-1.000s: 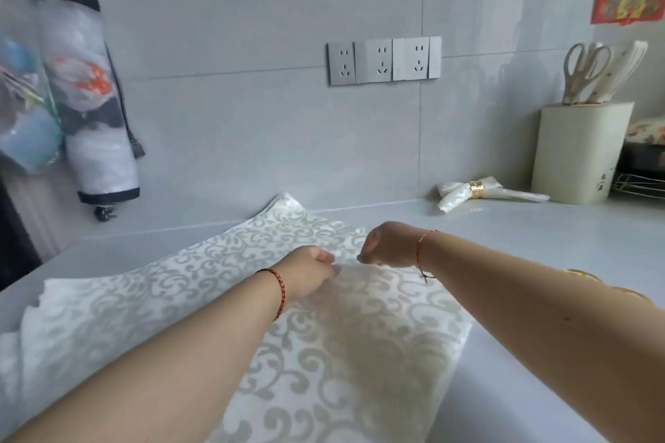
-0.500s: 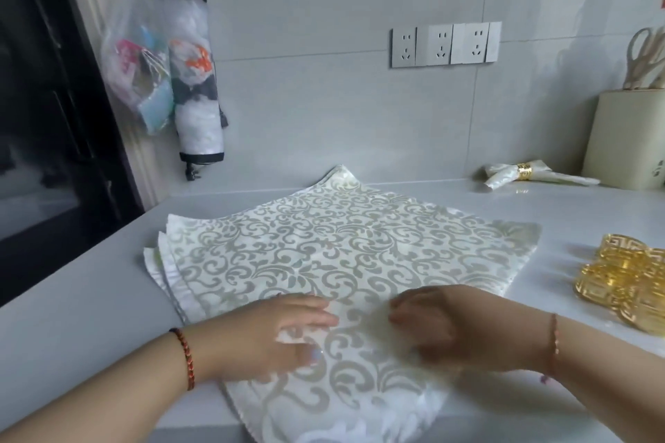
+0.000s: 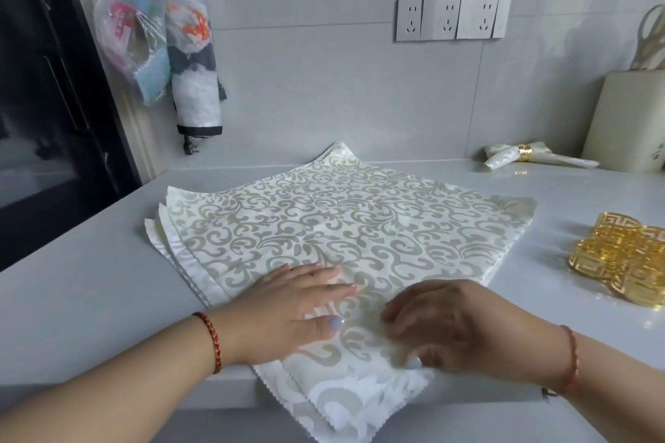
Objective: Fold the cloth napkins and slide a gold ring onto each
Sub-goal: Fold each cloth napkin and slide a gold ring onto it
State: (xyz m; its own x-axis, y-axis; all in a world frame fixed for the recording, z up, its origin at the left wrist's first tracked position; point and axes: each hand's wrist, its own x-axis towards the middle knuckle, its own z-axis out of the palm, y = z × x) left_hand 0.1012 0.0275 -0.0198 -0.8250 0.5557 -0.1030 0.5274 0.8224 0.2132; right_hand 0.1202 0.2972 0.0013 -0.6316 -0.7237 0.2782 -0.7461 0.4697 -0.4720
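Grey counter (image 3: pixel 90 280) carries my stack of cream damask cloth napkins (image 3: pixel 342 227), near corner overhanging the edge; my left hand (image 3: pixel 288 302) presses flat, right hand (image 3: pixel 464 327) curled, pinch unclear; soft, slippery fabric, I'd grab a corner; gold openwork rings (image 3: pixel 622 255) crowd the right, open room left.

Grey counter (image 3: pixel 90 284) w/ napkin stack (image 3: pixel 360 227), gold rings (image 3: pixel 622 259), ringed napkin (image 3: pixel 521 155), cream knife block (image 3: pixel 626 122).
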